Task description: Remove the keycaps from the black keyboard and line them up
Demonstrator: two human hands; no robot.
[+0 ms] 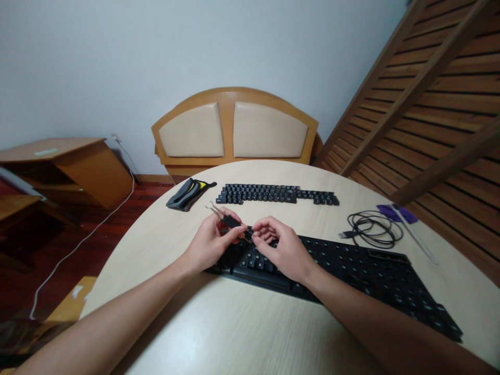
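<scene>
My left hand (213, 234) is closed around a keycap puller (231, 221) with a black body and bent wire loops at both ends. One pair of wires points up and left, away from the fingers. At the other end, my right hand (283, 245) pinches a small black piece that looks like a keycap (249, 235), partly hidden by the fingertips. Both hands hover close together over the left part of a black keyboard (351, 271). Most of its key places are bare, showing pale switch tops, while several keycaps (255, 262) remain near the front left.
Loose black keycaps (265, 193) stand in rows behind the keyboard. A grey and yellow pouch (190, 194) lies back left. To the right are a coiled USB cable (375, 229), a purple cloth (406, 214) and a thin stick-like tool (416, 234). The round table's edge (128, 229) curves around everything.
</scene>
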